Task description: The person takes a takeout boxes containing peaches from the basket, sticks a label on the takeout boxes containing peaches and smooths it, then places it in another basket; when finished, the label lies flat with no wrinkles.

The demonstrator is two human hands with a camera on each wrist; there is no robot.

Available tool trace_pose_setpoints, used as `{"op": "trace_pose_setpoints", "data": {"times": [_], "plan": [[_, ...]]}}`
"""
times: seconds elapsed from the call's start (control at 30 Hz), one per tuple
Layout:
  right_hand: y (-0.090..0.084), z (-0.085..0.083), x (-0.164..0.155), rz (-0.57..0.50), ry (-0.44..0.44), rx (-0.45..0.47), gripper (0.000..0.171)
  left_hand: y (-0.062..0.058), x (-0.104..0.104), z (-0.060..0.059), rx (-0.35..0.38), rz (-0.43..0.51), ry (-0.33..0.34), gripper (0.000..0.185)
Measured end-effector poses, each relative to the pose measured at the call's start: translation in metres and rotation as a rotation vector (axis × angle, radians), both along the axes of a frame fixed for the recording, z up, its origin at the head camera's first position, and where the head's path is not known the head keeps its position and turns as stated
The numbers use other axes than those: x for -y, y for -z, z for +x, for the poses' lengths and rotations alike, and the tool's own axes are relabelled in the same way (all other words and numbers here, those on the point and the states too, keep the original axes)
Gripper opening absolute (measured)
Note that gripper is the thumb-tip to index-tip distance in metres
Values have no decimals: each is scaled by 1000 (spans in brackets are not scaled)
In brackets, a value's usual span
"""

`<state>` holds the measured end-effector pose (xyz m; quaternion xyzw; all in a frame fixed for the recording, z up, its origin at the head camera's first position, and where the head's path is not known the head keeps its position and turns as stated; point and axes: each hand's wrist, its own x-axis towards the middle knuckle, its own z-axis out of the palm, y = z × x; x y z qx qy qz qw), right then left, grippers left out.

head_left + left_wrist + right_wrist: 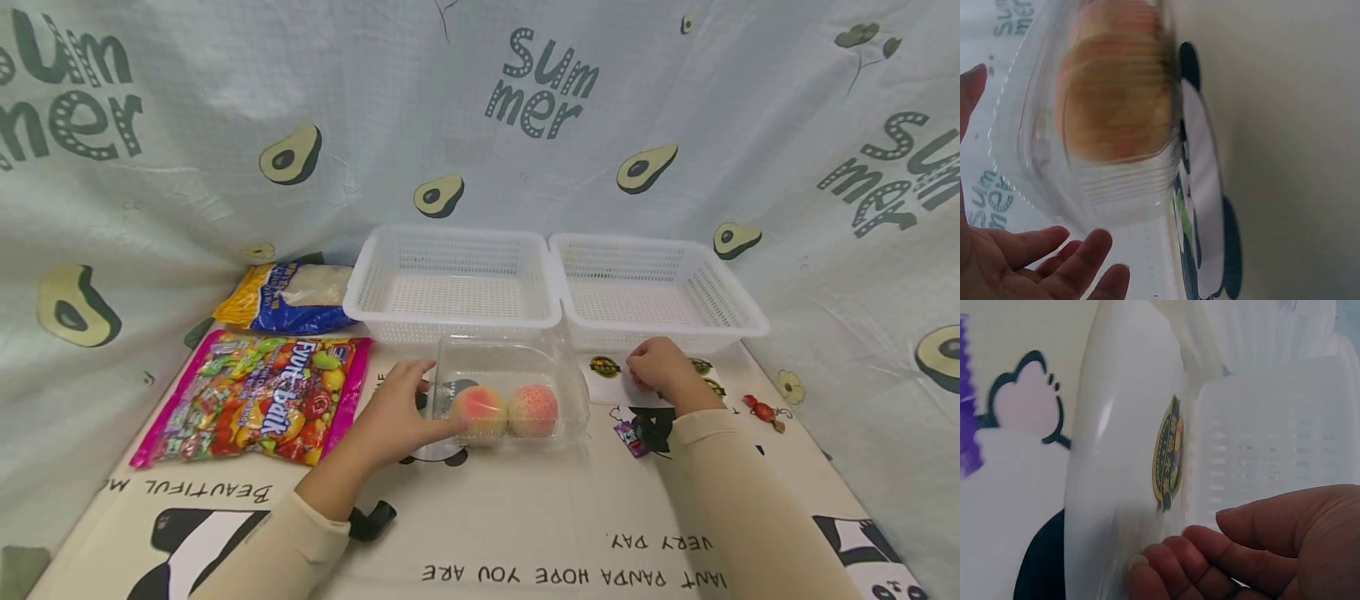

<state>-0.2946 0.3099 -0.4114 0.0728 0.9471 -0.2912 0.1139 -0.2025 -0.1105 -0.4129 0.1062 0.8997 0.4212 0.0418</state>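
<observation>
Two peaches (pixel 506 410) are sitting side by side in a clear clamshell (pixel 510 387), and I am watching it lying on the panda cloth (pixel 525 533) just in front of two white baskets (pixel 555 287). My left hand (pixel 401 412) is resting against the clamshell's left end; from the left wrist view its fingers (pixel 1072 253) are looking relaxed and spread, close to the plastic, with nothing pinched between them. The right hand (pixel 660 367) is lying to the right of the clamshell, over a white lid (pixel 1129 456) bearing a round label (pixel 1169 453). In the right wrist view its fingers (pixel 1210 550) are curling down onto that lid's edge, touching it; I cannot tell whether they are actually pinching it.

Both baskets are standing touching each other against the backdrop. A candy bag (pixel 258 400) is lying flat to the left of the clamshell, with a blue and yellow bag (pixel 288 296) behind it. A purple wrapper (pixel 630 437) is lying near the right wrist, and a red sweet (pixel 761 411) is sitting farther right, well apart from the clamshell.
</observation>
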Motion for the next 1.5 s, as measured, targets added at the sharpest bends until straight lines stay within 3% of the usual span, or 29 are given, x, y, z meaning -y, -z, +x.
{"op": "trace_pose_setpoints", "data": {"times": [0.2,0.37,0.43,0.63,0.87,1.0,1.23,1.5], "plan": [[4,-15,4,98,-37,26,26,7,-9,6,-87,-107,-2,110],[3,-19,18,239,-85,21,20,9,-12,8,-96,-133,-14,110],[2,-19,26,240,-69,43,20,8,-12,9,-85,-140,-20,110],[-1,-17,43,227,26,66,26,7,-13,9,-52,-154,-25,112],[6,-18,33,104,97,97,30,7,-13,10,-49,-159,-22,112],[6,-17,31,101,91,111,30,7,-13,10,-43,-153,-22,112],[0,-10,29,144,7,85,19,7,-12,11,-37,-148,-22,114],[2,-7,20,-66,79,92,15,3,-8,11,-26,-141,-8,113]]}}
